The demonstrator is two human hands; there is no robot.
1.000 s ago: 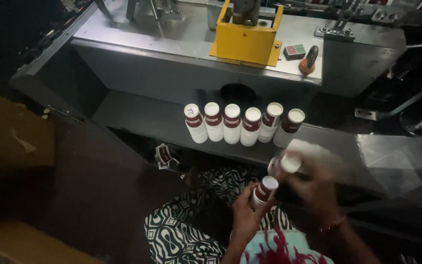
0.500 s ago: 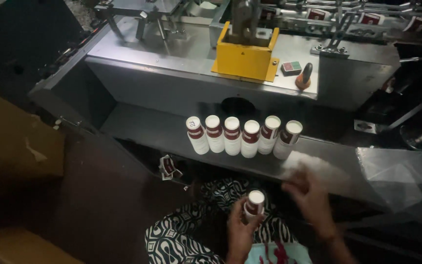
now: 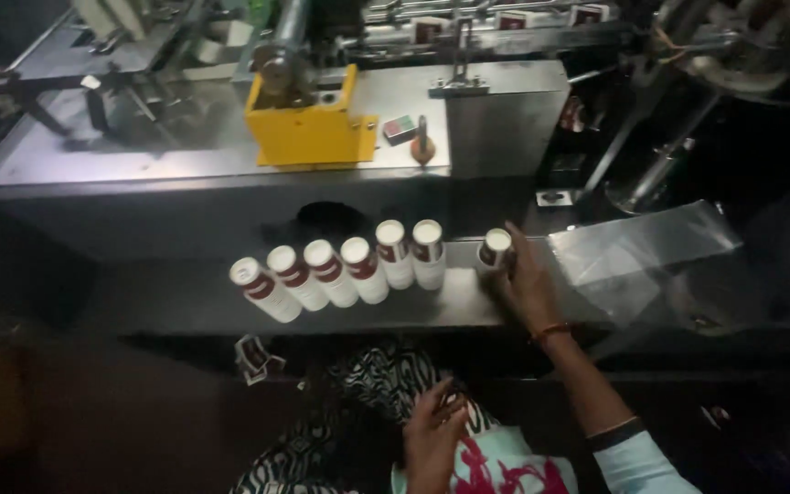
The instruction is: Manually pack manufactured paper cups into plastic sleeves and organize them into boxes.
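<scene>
Right hand gripping seventh bottle on steel shelf, six white bottles rowed at its 9 o'clock, clear plastic bag at 3, yellow block at 11, left hand loosely spread, holding nothing, over patterned cloth.

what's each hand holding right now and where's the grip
The right hand grips a white, dark-banded bottle around its side, standing on the shelf. The left hand holds nothing.

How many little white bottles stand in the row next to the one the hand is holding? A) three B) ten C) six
C: six white bottles stand in a row on the grey shelf, and the right hand grips a seventh bottle at the row's end.
</scene>
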